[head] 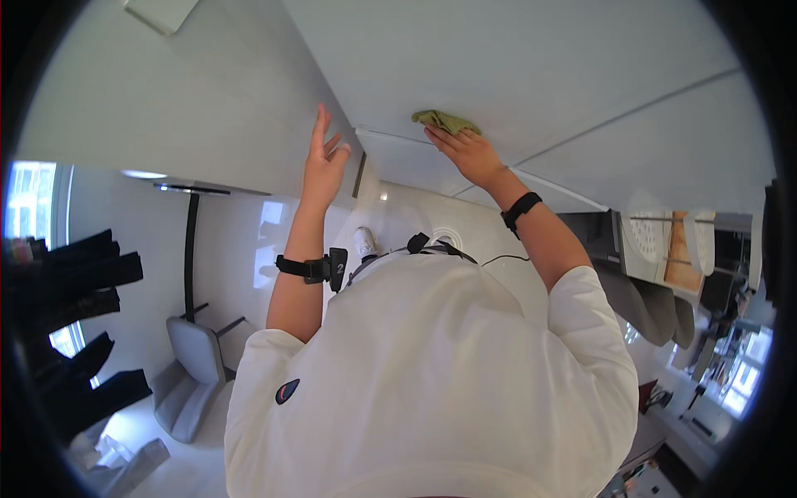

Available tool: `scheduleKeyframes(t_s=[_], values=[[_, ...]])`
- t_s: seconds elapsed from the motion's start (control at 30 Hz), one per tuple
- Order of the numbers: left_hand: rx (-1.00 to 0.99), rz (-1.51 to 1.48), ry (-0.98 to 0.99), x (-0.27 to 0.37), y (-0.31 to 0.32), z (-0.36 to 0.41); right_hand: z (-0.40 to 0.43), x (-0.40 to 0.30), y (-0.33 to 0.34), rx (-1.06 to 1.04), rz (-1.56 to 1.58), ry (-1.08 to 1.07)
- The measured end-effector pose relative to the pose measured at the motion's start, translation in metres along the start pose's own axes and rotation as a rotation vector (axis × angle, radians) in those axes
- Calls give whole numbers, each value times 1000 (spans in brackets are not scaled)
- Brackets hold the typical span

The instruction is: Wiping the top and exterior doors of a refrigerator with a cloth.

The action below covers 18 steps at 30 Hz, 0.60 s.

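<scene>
A crumpled olive-green cloth [447, 121] lies against a pale cabinet door [498, 68], under the fingers of my right hand [464, 152]. The fingers press it flat-handed near the door's lower edge. My left hand [325, 159] is raised beside the corner where the door meets a pale side panel [249, 112]. Its fingers are apart and it holds nothing; whether it touches the panel I cannot tell. Both forearms wear black straps, and the left strap carries a small device.
A grey upholstered chair [196, 367] stands at the lower left, near dark hanging garments [81, 267]. At the right are grey seats [647, 311] and a white perforated chair back [646, 236]. A thin cable [505, 257] crosses the glossy floor.
</scene>
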State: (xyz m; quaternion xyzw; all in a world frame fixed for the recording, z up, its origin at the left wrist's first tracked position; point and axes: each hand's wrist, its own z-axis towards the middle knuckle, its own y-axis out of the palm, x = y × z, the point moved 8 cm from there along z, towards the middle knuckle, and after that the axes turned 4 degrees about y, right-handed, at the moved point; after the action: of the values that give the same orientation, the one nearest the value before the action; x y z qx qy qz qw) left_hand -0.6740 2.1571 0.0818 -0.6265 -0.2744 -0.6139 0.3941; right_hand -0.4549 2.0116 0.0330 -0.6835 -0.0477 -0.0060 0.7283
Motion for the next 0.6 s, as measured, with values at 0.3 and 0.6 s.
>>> scheduleKeyframes(t_s=[0.3,0.6], values=[[181,53,-135,-20,-90,-89,137,-92,33,160,6,-257],[81,51,-84,-13,-65,-54,85,-62,68,-36,-27,-93]])
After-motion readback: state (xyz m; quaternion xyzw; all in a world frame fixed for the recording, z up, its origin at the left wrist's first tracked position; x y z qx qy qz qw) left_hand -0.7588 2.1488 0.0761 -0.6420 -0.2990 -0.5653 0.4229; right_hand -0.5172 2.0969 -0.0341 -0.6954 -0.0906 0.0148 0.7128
